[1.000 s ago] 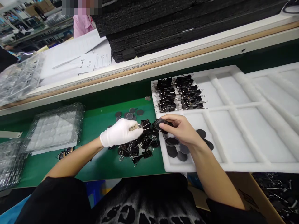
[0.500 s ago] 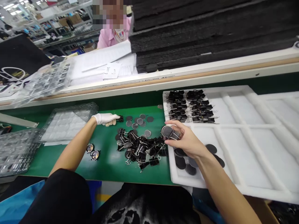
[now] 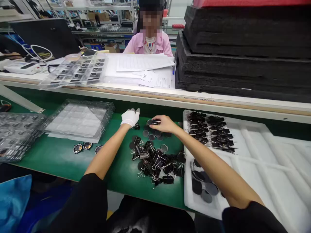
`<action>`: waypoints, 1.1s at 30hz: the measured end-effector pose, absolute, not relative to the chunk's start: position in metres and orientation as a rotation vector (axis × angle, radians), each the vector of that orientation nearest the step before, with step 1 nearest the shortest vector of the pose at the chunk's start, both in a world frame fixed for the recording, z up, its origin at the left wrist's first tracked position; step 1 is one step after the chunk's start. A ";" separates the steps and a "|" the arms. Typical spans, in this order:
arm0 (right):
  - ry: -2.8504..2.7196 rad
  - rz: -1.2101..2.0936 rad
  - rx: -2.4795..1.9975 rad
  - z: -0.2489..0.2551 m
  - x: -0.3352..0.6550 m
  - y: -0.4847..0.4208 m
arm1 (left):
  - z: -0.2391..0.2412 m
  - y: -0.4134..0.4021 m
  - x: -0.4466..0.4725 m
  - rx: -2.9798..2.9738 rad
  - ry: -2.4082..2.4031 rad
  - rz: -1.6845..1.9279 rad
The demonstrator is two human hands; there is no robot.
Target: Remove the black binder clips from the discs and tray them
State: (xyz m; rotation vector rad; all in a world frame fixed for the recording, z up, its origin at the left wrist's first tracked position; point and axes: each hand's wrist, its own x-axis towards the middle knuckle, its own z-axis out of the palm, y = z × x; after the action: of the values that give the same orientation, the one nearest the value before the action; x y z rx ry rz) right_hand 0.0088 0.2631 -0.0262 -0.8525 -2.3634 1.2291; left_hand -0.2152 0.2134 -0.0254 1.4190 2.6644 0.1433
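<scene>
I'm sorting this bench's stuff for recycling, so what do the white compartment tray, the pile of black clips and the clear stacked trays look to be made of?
White tray: likely soft foam; matte, with thick rounded ridges between compartments.
Black clips: look like painted metal bodies with bare wire handles that glint silver.
Clear trays: probably thin moulded plastic; see-through, glossy, with rows of formed pockets.

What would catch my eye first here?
Probably the tangled heap of black binder clips on the green bench. Just beyond it, a white-gloved left hand and a bare right hand reach among small grey discs. At right, a white foam tray holds neatly rowed clips.
</scene>
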 end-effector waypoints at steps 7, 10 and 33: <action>-2.487 1.335 -0.532 -0.059 -0.025 0.253 | -0.043 0.211 -0.211 1.310 2.826 0.191; -2.543 1.371 -0.493 -0.061 -0.007 0.244 | -0.048 0.212 -0.209 1.278 2.854 0.216; -2.913 0.900 -0.617 -0.061 -0.037 0.287 | -0.058 0.197 -0.203 1.117 2.989 0.172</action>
State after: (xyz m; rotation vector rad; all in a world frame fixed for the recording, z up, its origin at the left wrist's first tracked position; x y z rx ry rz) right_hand -0.0369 0.2870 -0.0614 -0.6167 -2.9135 0.8999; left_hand -0.2026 0.1966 -0.0577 1.1166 2.9894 0.1715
